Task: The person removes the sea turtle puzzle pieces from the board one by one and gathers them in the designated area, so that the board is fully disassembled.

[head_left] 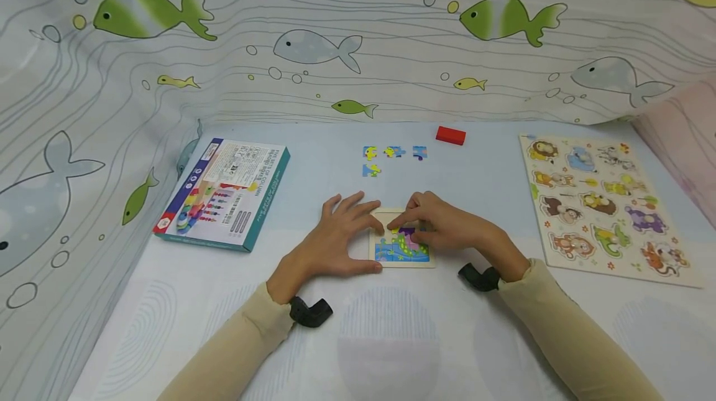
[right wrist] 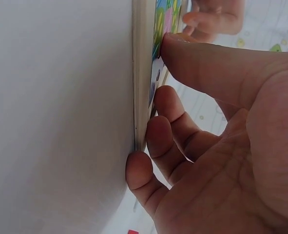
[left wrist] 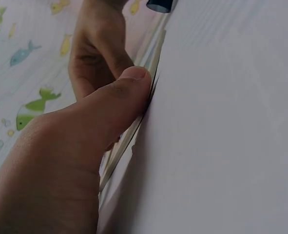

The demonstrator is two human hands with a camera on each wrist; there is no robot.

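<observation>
A small jigsaw puzzle in a pale wooden tray (head_left: 404, 264) lies on the table between both hands, its lower part filled with blue, green and pink pieces. My left hand (head_left: 345, 236) is spread at its left side. The left thumb touches the lower left corner, the index finger the upper left part. Over the upper right part, my right hand (head_left: 447, 224) has its thumb and index fingertip at a purple-and-yellow puzzle piece (head_left: 404, 232), partly hidden by the fingers. In the right wrist view, the thumb (right wrist: 175, 53) presses the picture side; other fingertips lie by the tray's edge.
Several loose puzzle pieces (head_left: 371, 170) lie beyond the tray, with a red block (head_left: 450, 135) to their right. A boxed toy (head_left: 224, 196) rests at the left. At the right lies a wooden animal board (head_left: 606, 205). A fish-print curtain (head_left: 414, 84) hangs behind.
</observation>
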